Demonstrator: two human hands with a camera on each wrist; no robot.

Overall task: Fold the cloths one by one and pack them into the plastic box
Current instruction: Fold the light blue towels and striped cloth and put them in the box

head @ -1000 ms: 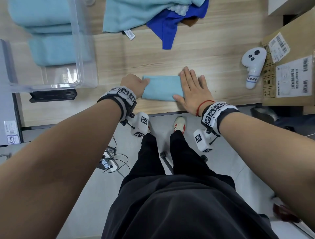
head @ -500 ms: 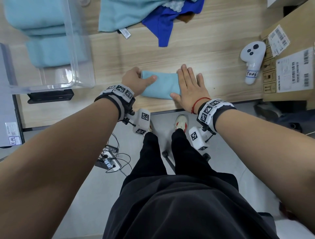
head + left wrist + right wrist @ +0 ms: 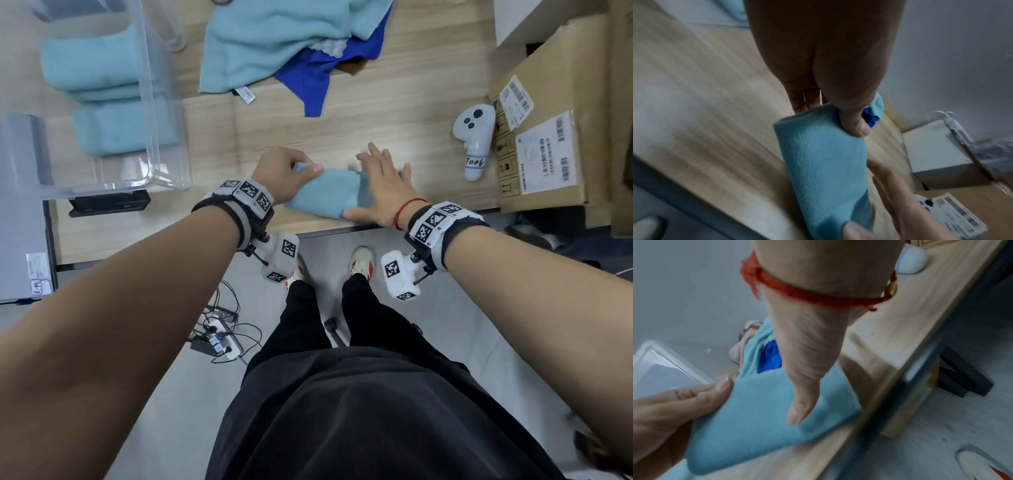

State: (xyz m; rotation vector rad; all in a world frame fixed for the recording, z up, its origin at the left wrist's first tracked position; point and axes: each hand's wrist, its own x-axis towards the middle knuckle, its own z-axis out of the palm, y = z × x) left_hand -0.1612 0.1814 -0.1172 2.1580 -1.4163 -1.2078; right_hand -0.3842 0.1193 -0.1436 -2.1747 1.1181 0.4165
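Observation:
A folded light-blue cloth (image 3: 325, 193) (image 3: 824, 170) (image 3: 756, 410) lies near the wooden table's front edge. My left hand (image 3: 286, 174) (image 3: 838, 113) grips its left end, thumb on top and fingers underneath, lifting that end a little. My right hand (image 3: 380, 185) (image 3: 803, 386) lies flat with straight fingers over its right end. The clear plastic box (image 3: 161, 113) stands at the back left and holds folded light-blue cloths (image 3: 102, 102). A loose pile of light-blue (image 3: 274, 41) and dark-blue cloths (image 3: 315, 78) lies at the back of the table.
A white hand controller (image 3: 474, 140) lies at the right, beside a cardboard box (image 3: 555, 137) with labels. A black flat object (image 3: 109, 205) sits under the plastic box's front. Below the table's edge are my legs, shoes and a power strip (image 3: 215, 342) on the floor.
The left hand has closed its thumb over the cloth's left end and raised it. The right hand has stayed flat on the right end, sliding slightly.

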